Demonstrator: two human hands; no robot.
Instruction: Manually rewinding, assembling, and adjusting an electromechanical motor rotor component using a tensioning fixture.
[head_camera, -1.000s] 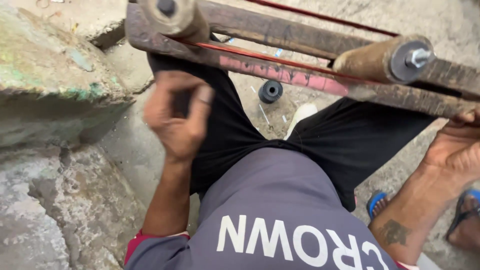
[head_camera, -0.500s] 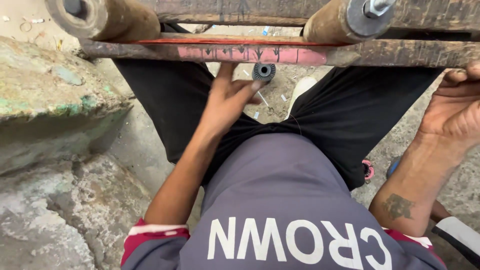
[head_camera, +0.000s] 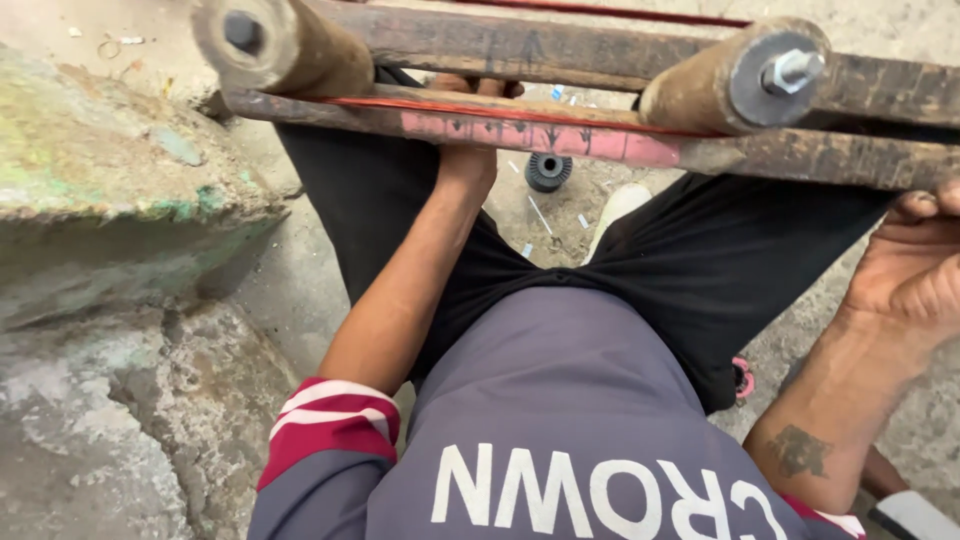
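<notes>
A worn wooden frame of two long bars crosses the top of the view, with a red cord stretched along the lower bar. Two wooden rollers sit on it, one at the left and one with a bolted metal end at the right. My left hand reaches forward under the lower bar. Only its wrist and some fingertips show in the gap between the bars. My right hand is at the right edge, fingers curled against the lower bar's underside.
A small black round part lies on the dirt floor between my legs, among bits of litter. A rough concrete block with green stains stands at the left. A white shoe tip and a pink sandal edge show below the frame.
My left hand went from raised over my thigh to stretched forward beneath the frame's lower bar. The right hand stays at the bar.
</notes>
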